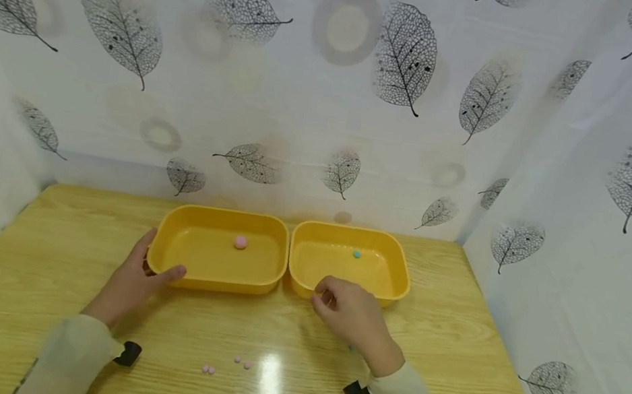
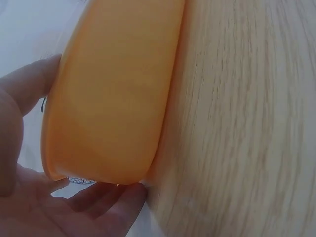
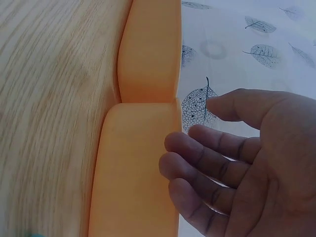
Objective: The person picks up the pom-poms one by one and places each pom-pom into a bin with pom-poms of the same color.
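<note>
— Left hand (image 1: pixel 135 279)? Clasping the near-left corner of the left yellow tray (image 1: pixel 199 278), pink ball (image 1: pixel 240 241) inside.
— Right hand (image 1: pixel 350 311)? Holding nothing, fingers loosely bent, beside the right yellow tray (image 1: pixel 394 289).

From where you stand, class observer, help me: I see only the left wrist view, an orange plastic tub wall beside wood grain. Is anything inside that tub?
Observer: Yes, one small pink ball lies in the left yellow-orange plastic tub, near its back wall.
Operator: Is there a second tub?
Observer: Yes, a right yellow-orange plastic tub stands beside it, holding a small teal bead.
Operator: Where is the other hand?
Observer: The right hand is at the right tub's front rim with its fingers loosely curled; the right wrist view shows nothing in it.
Operator: Anything loose on the table?
Observer: Four tiny pink beads lie on the wooden table, nearer the person than the left hand, which holds the left tub's corner.
</note>
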`<state>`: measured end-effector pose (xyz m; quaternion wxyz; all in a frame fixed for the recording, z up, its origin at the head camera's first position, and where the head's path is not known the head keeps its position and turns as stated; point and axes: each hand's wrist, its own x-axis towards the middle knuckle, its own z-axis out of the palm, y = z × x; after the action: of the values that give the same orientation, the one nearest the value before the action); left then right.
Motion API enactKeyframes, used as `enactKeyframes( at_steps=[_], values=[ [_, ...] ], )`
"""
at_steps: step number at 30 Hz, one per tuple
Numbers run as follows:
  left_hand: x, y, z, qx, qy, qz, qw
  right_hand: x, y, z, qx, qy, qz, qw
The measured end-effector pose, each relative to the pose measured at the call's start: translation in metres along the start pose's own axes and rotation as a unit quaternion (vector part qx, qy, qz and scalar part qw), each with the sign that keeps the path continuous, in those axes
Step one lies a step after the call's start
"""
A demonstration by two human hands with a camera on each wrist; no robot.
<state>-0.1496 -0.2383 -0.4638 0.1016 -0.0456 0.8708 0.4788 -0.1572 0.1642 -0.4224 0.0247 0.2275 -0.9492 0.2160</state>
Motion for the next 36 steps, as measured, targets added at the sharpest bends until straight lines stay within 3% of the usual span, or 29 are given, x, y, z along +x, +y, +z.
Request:
enactKeyframes(
  at_steps=[9,22,27,30,36],
  values=[
    [-0.001,0.006,0.009,-0.002,0.007,-0.003,1.0,0.0,-0.002,0.003,-0.008,-0.01,-0.011,1.0],
    [0.001,0.014,0.028,-0.006,0.02,0.025,0.9995,-0.005,-0.015,0.009,-0.015,-0.027,-0.064,0.997],
    [-0.003,0.015,0.034,0.004,0.032,0.03,0.9991,-0.011,-0.031,0.013,0.008,-0.063,-0.092,0.994],
    [-0.004,0.015,0.038,0.016,0.04,0.016,0.9989,-0.015,-0.042,0.013,0.01,-0.08,-0.1,0.992],
    [-0.001,0.025,0.042,0.037,0.04,-0.012,0.9984,-0.016,-0.063,0.015,-0.054,-0.089,-0.129,0.986]
  ],
)
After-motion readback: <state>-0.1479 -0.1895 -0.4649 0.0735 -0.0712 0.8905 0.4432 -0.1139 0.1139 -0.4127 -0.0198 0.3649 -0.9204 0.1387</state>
